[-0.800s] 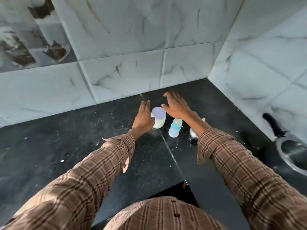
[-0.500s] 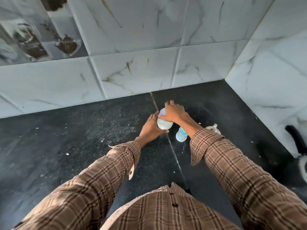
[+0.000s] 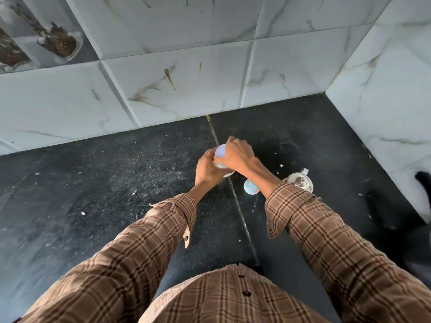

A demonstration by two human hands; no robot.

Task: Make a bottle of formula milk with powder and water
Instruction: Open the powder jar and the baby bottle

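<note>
Powder tub (image 3: 221, 159) stands on the black counter (image 3: 116, 183) near the wall, with the left hand (image 3: 206, 167) wrapped round its side to keep it still while the right hand (image 3: 238, 155) curls over its pale lid (image 3: 220, 150), probably to open it.

Both arms reach out in front, far from the body, in brown checked sleeves with the cuffs open. The left hand (image 3: 207, 167) is curled around the side of a small white tub (image 3: 221, 159), with the thumb up near the top. The right hand (image 3: 238, 155) lies over the top of the tub's lid, fingers bent down around its edge. It seems to be gripping the lid, though the fingertips are hidden. The two hands touch each other.
</note>
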